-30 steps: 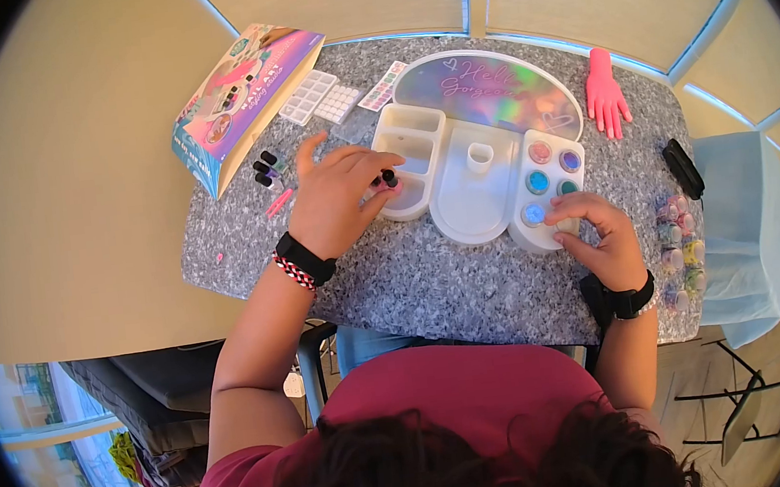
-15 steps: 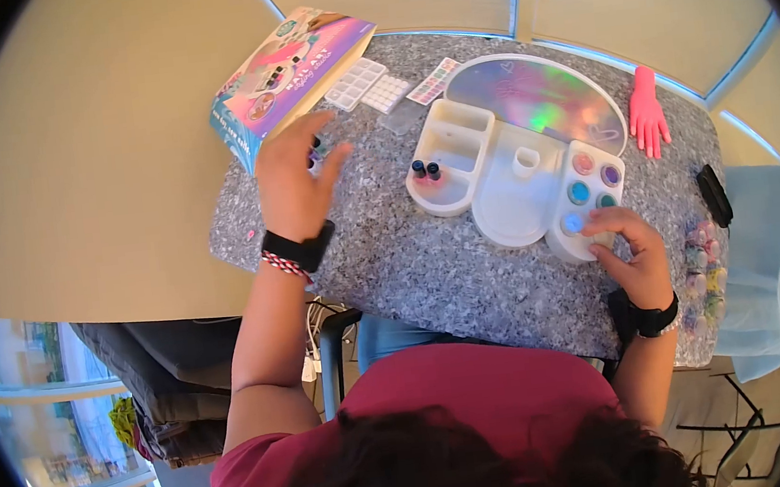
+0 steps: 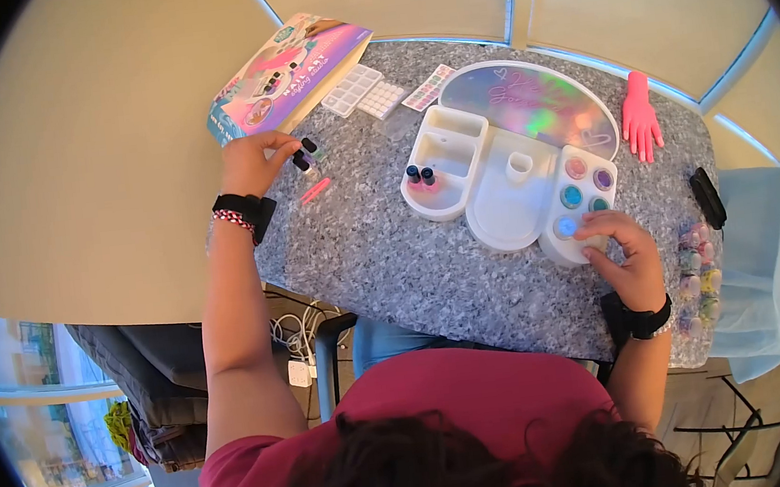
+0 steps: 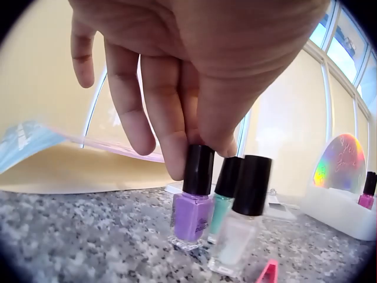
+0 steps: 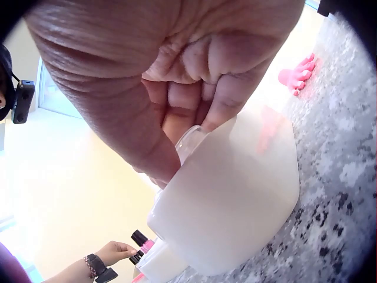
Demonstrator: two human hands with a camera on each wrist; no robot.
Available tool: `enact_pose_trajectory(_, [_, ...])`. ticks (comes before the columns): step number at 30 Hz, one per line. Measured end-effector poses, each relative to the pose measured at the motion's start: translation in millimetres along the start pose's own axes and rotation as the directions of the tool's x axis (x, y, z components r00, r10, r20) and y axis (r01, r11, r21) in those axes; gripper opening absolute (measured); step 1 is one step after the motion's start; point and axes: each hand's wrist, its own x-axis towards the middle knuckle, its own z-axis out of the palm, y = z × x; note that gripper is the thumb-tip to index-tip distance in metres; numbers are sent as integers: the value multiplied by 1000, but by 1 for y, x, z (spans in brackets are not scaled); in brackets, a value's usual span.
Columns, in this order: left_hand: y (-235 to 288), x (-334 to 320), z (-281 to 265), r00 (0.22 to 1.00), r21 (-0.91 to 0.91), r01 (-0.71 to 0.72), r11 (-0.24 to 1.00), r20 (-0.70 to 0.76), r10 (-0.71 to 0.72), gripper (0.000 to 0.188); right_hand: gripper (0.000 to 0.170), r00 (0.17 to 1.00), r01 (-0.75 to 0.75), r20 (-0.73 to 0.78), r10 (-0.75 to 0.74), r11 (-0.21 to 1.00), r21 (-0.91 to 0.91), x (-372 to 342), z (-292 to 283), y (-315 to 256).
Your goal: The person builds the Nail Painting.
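Observation:
At the table's left, my left hand (image 3: 252, 166) pinches the black cap of a purple nail polish bottle (image 4: 192, 217). Close beside it stand a teal nail polish bottle (image 4: 221, 213) and a pale one (image 4: 237, 239). A pink strip-like piece (image 3: 316, 190) lies just nearer to me. My right hand (image 3: 635, 265) is at the near corner of the white organizer's right section (image 3: 557, 250), thumb and fingers around a small clear pot (image 5: 191, 141). Colored glitter pots (image 3: 572, 197) fill the other wells there. Two pink nail polish bottles (image 3: 420, 176) stand in the left section.
Behind the left hand leans the nail art box (image 3: 287, 74). White compartment trays (image 3: 353, 90) and a sticker sheet (image 3: 429, 87) lie at the back. A pink model hand (image 3: 640, 117), a black case (image 3: 707, 198) and several small jars (image 3: 698, 278) line the right side.
My left hand has left two pink nail polish bottles in the organizer's left section, moved left and taken hold of the purple bottle's cap. The right hand stays at the organizer's right section.

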Motion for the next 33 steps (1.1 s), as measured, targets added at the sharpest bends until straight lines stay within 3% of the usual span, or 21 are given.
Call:
enact_pose_trajectory(4, [6, 4, -12, 996, 195, -42, 980, -75, 58, 22, 35, 1000, 12, -2, -12, 1000, -1, 1, 1, 1])
enact_pose_trajectory(6, [17, -1, -22, 923, 368, -108, 924, -309, 231, 17, 35, 1000, 28, 4, -28, 1000, -9, 1, -1, 1])
enact_pose_trajectory(7, [28, -5, -27, 922, 365, -119, 923, -305, 239, 17, 35, 1000, 21, -4, -21, 1000, -12, 1, -1, 1])
enact_pose_trajectory(9, [80, -27, -37, 751, 406, -189, 894, -526, 398, 11, 36, 999, 39, 7, -39, 999, -22, 2, -2, 2])
enact_pose_trajectory(11, [129, -48, -38, 732, 259, -369, 892, -510, 451, 5, 37, 999, 31, 11, -31, 999, -6, 2, -3, 3])
enact_pose_trajectory(13, [166, -63, -26, 773, 96, -508, 856, -388, 502, 8, 37, 1000, 26, 18, -26, 1000, 10, 1, -3, 4])
enact_pose_trajectory(14, [178, -67, -13, 752, 83, -556, 827, -373, 543, 10, 38, 1000, 14, 17, -15, 999, 36, 0, -2, 5])
enact_pose_trajectory(19, [197, -67, 37, 793, 45, -565, 824, -246, 557, 9, 38, 1000, 12, 21, -13, 999, 49, 2, -3, 5])
enact_pose_trajectory(28, [191, -63, 55, 800, 194, -533, 823, -200, 566, 11, 38, 999, 27, 18, -28, 998, 54, 1, -4, 3])
enact_pose_trajectory(31, [189, -63, 59, 785, 190, -545, 816, -224, 577, 16, 37, 999, 40, 18, -43, 990, 133, 0, -4, 3])
enact_pose_trajectory(33, [191, -65, 46, 804, 146, -512, 847, -265, 532, 19, 36, 997, -58, -34, 67, 973, 222, -4, -4, 1])
